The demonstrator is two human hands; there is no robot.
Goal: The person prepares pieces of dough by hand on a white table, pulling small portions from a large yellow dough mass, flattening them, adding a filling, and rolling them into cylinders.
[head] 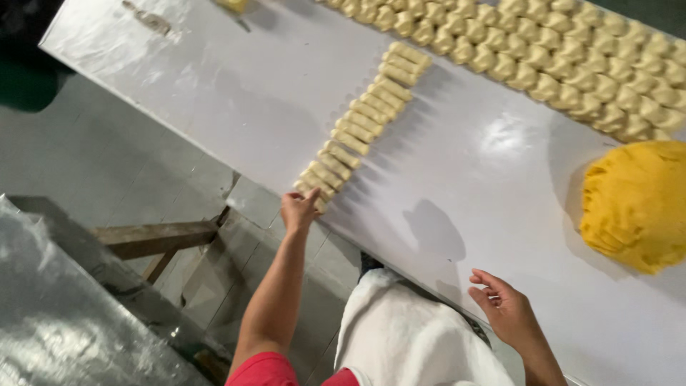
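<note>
Seemingly, the newest dough roll (312, 194) is being pinched into place by the left hand (298, 211) at the row's (364, 118) near end, while the right hand (504, 306), loosely open, holds nothing; another piece is probably needed.

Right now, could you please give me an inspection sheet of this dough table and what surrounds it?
Surface: white table, glossy, smudged at the far corner.
Job's things: row of pale dough rolls; rows of shaped dough pieces behind; yellow dough mound.
Clutter: small yellow piece at the far edge.
Grippers: left hand touches the row's near end; right hand open, empty, at the near table edge.
Cables: nothing seen.
Surroundings: tiled floor, wooden frame, foil-covered surface, white apron.
</note>
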